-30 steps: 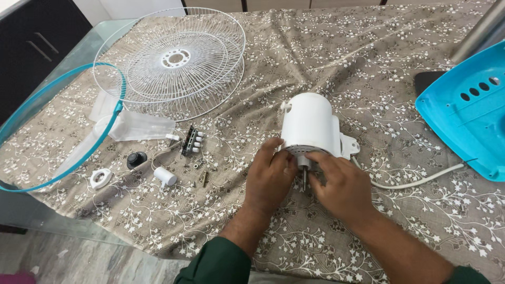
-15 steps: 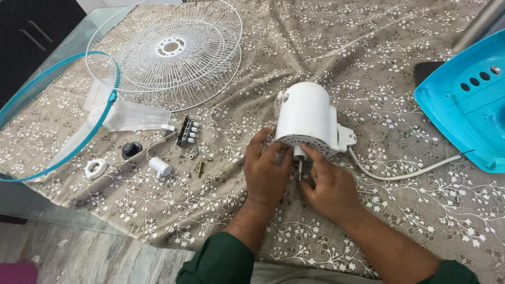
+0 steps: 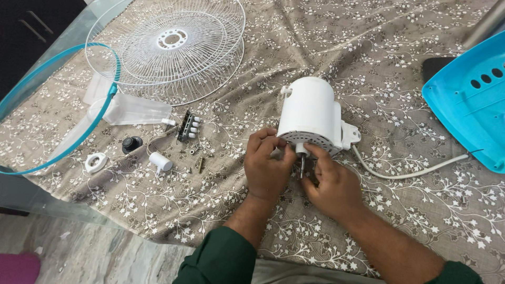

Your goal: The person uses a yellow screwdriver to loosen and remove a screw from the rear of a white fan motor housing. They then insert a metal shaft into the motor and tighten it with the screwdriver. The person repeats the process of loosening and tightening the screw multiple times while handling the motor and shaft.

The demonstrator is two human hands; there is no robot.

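Your left hand (image 3: 269,169) and right hand (image 3: 330,181) pinch the thin metal shaft (image 3: 301,166) jutting from the white cylindrical fan motor housing (image 3: 311,113), which lies mid-bench on the floral grey cloth (image 3: 368,58), near a white wire fan guard (image 3: 168,44).

The left hand (image 3: 269,169) has shifted off the side of the white motor housing (image 3: 311,113) and now pinches at the base of the metal shaft (image 3: 301,167). The right hand (image 3: 332,184) has lowered slightly, its fingers now lying alongside the exposed shaft
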